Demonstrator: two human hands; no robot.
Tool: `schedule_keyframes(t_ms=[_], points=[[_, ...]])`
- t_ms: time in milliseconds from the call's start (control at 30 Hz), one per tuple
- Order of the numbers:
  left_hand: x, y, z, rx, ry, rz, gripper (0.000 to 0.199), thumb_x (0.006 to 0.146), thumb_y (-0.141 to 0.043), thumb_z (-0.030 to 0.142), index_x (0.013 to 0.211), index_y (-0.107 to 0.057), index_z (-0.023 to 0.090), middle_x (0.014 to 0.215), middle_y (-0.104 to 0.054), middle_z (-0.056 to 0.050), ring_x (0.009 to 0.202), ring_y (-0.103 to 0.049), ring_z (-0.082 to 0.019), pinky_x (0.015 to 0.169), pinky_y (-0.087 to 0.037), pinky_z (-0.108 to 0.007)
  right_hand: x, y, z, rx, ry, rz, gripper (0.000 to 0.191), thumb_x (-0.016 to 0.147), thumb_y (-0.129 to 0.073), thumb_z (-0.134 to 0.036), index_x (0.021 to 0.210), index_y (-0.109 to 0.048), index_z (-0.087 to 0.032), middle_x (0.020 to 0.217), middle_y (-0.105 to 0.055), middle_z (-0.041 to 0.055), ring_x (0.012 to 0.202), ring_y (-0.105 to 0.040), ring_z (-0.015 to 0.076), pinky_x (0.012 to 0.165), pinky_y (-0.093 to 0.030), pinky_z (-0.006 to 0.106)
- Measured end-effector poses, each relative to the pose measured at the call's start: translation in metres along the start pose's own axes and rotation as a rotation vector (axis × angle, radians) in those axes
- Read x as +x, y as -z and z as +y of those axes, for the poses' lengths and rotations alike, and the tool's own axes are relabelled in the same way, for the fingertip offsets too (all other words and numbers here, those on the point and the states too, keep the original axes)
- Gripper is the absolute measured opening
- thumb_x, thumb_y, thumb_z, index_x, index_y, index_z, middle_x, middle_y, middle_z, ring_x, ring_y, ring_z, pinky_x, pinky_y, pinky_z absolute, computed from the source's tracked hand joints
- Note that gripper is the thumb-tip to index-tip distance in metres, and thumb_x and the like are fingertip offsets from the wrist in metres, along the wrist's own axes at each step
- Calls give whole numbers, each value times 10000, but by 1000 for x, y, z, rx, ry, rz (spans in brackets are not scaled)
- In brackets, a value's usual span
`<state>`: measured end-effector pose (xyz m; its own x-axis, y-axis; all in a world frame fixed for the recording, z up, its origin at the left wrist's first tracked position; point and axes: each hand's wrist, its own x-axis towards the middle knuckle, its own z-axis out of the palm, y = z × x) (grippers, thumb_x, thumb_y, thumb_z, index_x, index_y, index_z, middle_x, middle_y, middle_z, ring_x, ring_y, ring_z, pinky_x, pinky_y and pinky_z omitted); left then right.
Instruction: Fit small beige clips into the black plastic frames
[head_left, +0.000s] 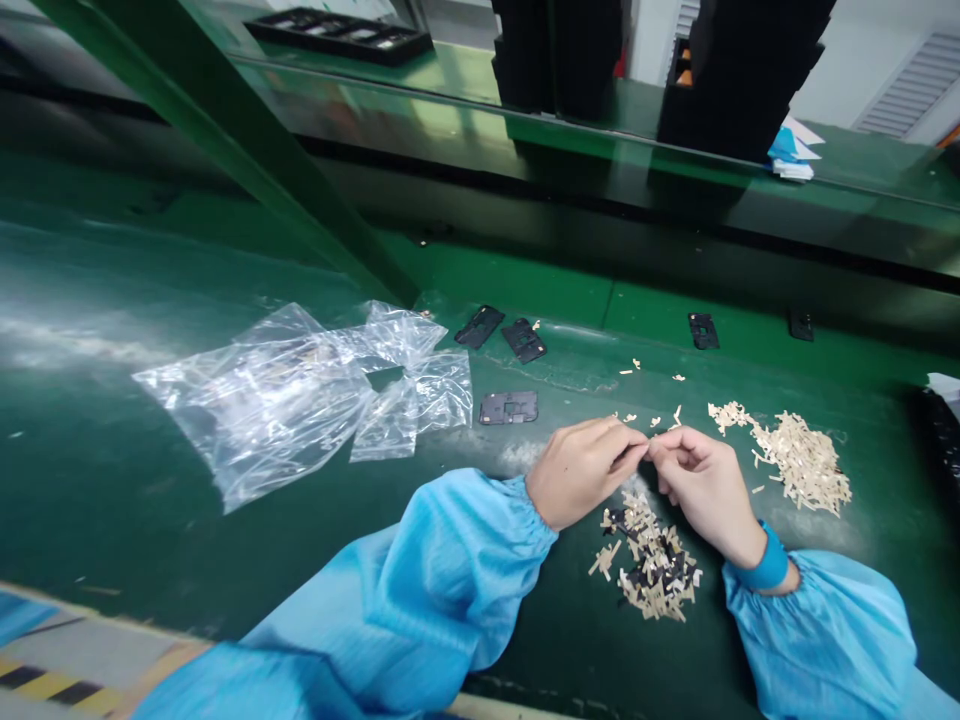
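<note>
My left hand [589,468] and my right hand [701,485] meet fingertip to fingertip over the green table. Both are pinched closed, and whatever lies between the fingertips is too small to make out. Just below them is a pile of small beige and black pieces [660,570]. A second pile, of beige pieces [806,462], lies to the right of my right hand. Several loose beige bits [677,415] are scattered beyond my fingers. A flat black plastic part [508,407] rests to the upper left of my left hand.
Clear plastic bags [285,395] lie on the left of the green table [112,500]. More black parts [525,341] sit farther back. A green post [247,150] slants across the upper left. Beyond, a shelf holds a black tray [337,35] and dark stacks [739,75].
</note>
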<state>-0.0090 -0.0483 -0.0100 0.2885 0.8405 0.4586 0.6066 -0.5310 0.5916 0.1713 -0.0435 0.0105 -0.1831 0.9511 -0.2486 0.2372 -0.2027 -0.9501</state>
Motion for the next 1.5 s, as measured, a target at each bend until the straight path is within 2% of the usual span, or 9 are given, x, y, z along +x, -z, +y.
schedule_keyframes(t_ms=[133, 333, 533, 700, 767, 867, 1067, 1233, 1500], points=[[-2, 0, 0, 115, -62, -30, 168, 975, -527, 187, 893, -674, 191, 777, -713, -14, 723, -676, -143, 688, -498, -248, -2, -3, 7, -64, 70, 31, 297, 854, -677, -453, 777, -669, -166, 523, -533, -33, 448, -431, 100, 437, -350, 224], [1, 6, 2, 42, 94, -168, 180, 918, -537, 152, 797, -652, 218, 711, -671, 18, 624, -602, -111, 639, -450, -226, -2, -2, 17, -159, 169, 25, 218, 860, -675, -374, 747, -670, -188, 622, -540, -12, 551, -455, 127, 518, -389, 249], [6, 9, -7, 16, 189, -73, 171, 964, -510, 177, 947, -677, 210, 880, -723, -22, 792, -667, -149, 749, -481, -250, -2, -2, 8, -85, 105, 41, 168, 802, -674, -333, 737, -640, -181, 566, -512, -33, 494, -439, 110, 482, -343, 240], [7, 10, -9, 116, 205, -133, 256, 1020, -475, 258, 885, -681, 189, 846, -703, -50, 826, -664, -195, 782, -497, -302, -1, -2, 3, -13, 49, 33, 196, 795, -677, -366, 766, -634, -177, 493, -501, -53, 442, -420, 97, 441, -307, 219], [6, 9, -9, 103, 178, -111, 189, 980, -506, 178, 923, -686, 188, 918, -706, -61, 894, -661, -202, 797, -505, -302, -1, -1, 3, -7, 47, 37, 208, 796, -685, -378, 769, -633, -178, 484, -500, -56, 431, -408, 91, 432, -297, 214], [6, 8, -8, 56, 152, -76, 274, 922, -492, 72, 1042, -697, 210, 1037, -722, -56, 987, -648, -199, 851, -509, -305, -1, -2, 4, -6, 41, 48, 238, 799, -695, -409, 762, -629, -183, 482, -494, -57, 423, -403, 92, 428, -291, 218], [11, 12, 2, -155, 254, -146, 221, 992, -506, 256, 1001, -722, 211, 960, -765, -36, 871, -670, -181, 853, -514, -311, 0, -1, 5, -41, 74, 47, 226, 823, -673, -402, 766, -630, -188, 508, -497, -50, 443, -415, 102, 449, -307, 234], [14, 13, 5, -338, 413, -237, 125, 914, -594, 252, 910, -711, 210, 810, -724, 14, 661, -613, -117, 659, -496, -234, 0, -1, 8, -119, 146, 44, 186, 833, -660, -354, 748, -631, -192, 560, -508, -38, 476, -426, 106, 466, -330, 240], [16, 15, 7, -427, 502, -258, 67, 843, -624, 234, 826, -674, 193, 751, -711, 22, 654, -626, -111, 619, -490, -212, -3, -3, 11, -261, 207, 68, 150, 869, -609, -292, 761, -647, -195, 643, -582, -5, 521, -475, 122, 503, -383, 251]])
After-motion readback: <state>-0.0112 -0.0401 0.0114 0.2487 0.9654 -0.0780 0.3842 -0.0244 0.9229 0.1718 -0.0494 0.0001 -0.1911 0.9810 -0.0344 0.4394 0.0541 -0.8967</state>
